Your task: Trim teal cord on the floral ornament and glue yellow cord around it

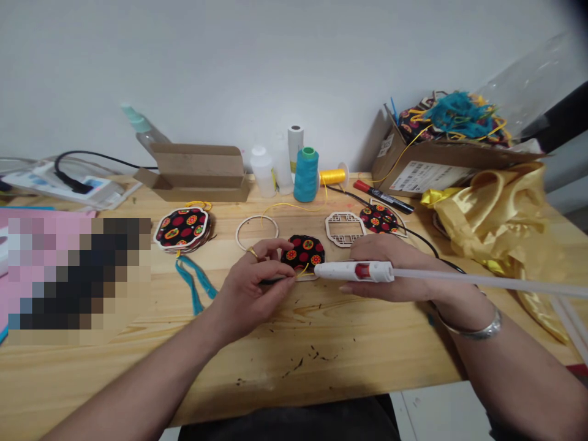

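My right hand is wrapped round a white glue gun; a long translucent glue stick runs out of its back. Its nozzle touches or hovers over the lower edge of a black fabric piece with red and orange flowers. A pale frame edge shows below this piece. On its left side, my left hand pinches at the end of a short yellow cord, its upper fingers at the fabric's edge. Something thin and dark lies between thumb and forefinger, too hidden to name.
Around the hands lie a wooden ring, a lattice frame and a stack of framed fabric pieces. Behind stand a teal thread cone, bottles and an open cardboard box. Golden satin cloth covers the right.
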`<action>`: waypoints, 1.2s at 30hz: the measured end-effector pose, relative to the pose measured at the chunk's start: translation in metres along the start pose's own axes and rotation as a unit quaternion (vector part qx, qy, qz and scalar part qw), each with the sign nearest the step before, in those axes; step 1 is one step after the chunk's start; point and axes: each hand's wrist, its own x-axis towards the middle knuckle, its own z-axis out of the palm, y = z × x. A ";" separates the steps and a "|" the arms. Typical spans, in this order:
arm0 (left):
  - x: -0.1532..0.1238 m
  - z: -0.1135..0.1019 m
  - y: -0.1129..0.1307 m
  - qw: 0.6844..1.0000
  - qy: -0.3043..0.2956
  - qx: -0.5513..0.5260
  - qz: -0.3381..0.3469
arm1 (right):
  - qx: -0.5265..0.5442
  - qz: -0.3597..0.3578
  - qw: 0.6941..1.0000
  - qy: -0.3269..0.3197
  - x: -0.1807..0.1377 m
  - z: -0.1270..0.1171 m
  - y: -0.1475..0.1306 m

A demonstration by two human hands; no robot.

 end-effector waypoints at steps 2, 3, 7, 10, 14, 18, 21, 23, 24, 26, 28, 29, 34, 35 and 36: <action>-0.002 -0.002 0.004 1.000 -0.015 0.008 -0.005 | 0.001 -0.005 1.000 0.001 0.000 0.001 0.001; -0.003 -0.002 0.005 0.999 -0.031 0.014 -0.014 | 0.001 -0.006 1.000 0.002 -0.001 0.001 0.002; -0.008 -0.001 0.006 0.990 -0.098 0.076 -0.060 | 0.001 -0.006 1.000 0.005 -0.001 0.001 0.002; -0.011 0.002 0.004 0.983 -0.091 0.154 -0.036 | 0.007 -0.006 1.000 0.005 -0.001 0.000 0.001; -0.013 0.007 0.000 0.970 -0.057 0.234 0.024 | 0.016 0.008 1.000 -0.009 -0.001 -0.002 -0.002; -0.013 0.009 -0.003 0.960 -0.046 0.267 0.072 | 0.017 0.017 1.000 -0.012 0.000 -0.004 -0.004; -0.012 0.010 -0.003 0.959 -0.063 0.264 0.081 | 0.020 0.019 1.000 -0.011 0.000 -0.004 -0.005; -0.013 0.010 -0.003 0.960 -0.070 0.259 0.078 | 0.022 0.019 1.000 -0.011 0.000 -0.004 -0.005; -0.013 0.010 -0.003 0.961 -0.074 0.257 0.075 | 0.024 0.021 0.999 -0.013 0.000 -0.004 -0.005; -0.014 0.010 -0.003 0.961 -0.080 0.255 0.068 | 0.029 0.021 0.999 -0.016 -0.001 -0.004 -0.004; -0.014 0.009 -0.003 0.961 -0.085 0.255 0.065 | 0.029 0.019 0.999 -0.012 -0.001 -0.003 -0.003; -0.014 0.009 -0.003 0.961 -0.084 0.256 0.067 | 0.028 0.017 0.999 -0.009 -0.001 -0.002 -0.002; -0.014 0.010 -0.004 0.961 -0.054 0.259 0.081 | 0.019 0.007 1.000 -0.012 -0.001 0.000 0.002; -0.014 0.010 -0.004 0.962 -0.049 0.257 0.082 | 0.020 0.005 1.000 -0.010 -0.001 0.000 0.002; -0.014 0.011 -0.004 0.962 -0.045 0.255 0.084 | 0.022 0.002 1.000 -0.007 -0.001 0.000 0.002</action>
